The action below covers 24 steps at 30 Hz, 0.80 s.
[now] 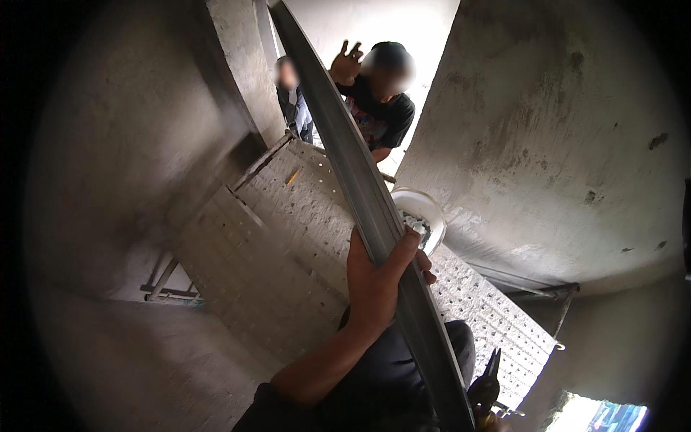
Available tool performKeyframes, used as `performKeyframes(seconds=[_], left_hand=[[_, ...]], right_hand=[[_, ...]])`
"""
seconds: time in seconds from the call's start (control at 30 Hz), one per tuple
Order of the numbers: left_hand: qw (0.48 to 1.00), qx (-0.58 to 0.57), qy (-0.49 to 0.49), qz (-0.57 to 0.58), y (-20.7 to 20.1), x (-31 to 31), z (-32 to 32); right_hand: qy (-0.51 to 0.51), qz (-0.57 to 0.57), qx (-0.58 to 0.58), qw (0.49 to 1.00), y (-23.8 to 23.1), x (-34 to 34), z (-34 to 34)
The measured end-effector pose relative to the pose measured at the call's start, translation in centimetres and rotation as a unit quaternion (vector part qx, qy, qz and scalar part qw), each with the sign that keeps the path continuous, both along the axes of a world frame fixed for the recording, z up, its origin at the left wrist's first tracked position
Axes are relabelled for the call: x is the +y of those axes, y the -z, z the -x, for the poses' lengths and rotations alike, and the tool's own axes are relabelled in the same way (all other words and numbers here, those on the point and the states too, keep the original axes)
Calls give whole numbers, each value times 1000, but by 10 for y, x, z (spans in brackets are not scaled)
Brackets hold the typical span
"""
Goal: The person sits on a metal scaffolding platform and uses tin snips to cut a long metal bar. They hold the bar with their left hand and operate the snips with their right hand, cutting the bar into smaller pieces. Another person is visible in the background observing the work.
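Note:
A long grey metal channel [335,147] slants across the view from the top left to the lower right. My left hand [376,282] is wrapped round its middle, thumb lying over the near side. At the lower edge my right hand [497,425] barely shows, mostly cut off. It grips a pair of metal snips [486,389] with dark pointed jaws, beside the channel's lower end. The jaws point upward and look slightly parted.
Below is a scaffold platform of perforated metal planks [497,320]. A white bucket [435,205] with scraps inside stands near the right wall [547,144]. Beyond the platform are a person in a black T-shirt [399,119], one hand raised, and another person [291,108]. Scaffold bars [263,162] edge the planks.

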<state>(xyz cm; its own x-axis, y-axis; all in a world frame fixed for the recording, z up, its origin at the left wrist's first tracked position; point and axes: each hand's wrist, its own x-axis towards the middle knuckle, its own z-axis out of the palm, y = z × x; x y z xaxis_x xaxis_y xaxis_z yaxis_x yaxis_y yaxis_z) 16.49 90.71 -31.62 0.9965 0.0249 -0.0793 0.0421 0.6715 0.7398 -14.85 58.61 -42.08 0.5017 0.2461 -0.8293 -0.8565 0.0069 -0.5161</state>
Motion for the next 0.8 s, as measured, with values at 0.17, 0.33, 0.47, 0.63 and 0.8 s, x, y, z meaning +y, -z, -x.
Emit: performKeyframes(seconds=[0.17, 0.33, 0.47, 0.63, 0.8], left_hand=[[998, 60, 19, 18, 57, -35, -5], [994, 89, 37, 44, 45, -55, 11], [993, 94, 48, 41, 40, -43, 52], [991, 130, 23, 1, 41, -35, 87], [989, 138, -27, -50, 31, -37, 87]], right_hand=[[22, 18, -4, 1000, 6, -21, 32], [-12, -48, -4, 999, -7, -33, 51], [-117, 0, -48, 992, -13, -38, 52], [-223, 176, -14, 959, -83, -6, 13], [-159, 44, -58, 985, -78, -4, 2]])
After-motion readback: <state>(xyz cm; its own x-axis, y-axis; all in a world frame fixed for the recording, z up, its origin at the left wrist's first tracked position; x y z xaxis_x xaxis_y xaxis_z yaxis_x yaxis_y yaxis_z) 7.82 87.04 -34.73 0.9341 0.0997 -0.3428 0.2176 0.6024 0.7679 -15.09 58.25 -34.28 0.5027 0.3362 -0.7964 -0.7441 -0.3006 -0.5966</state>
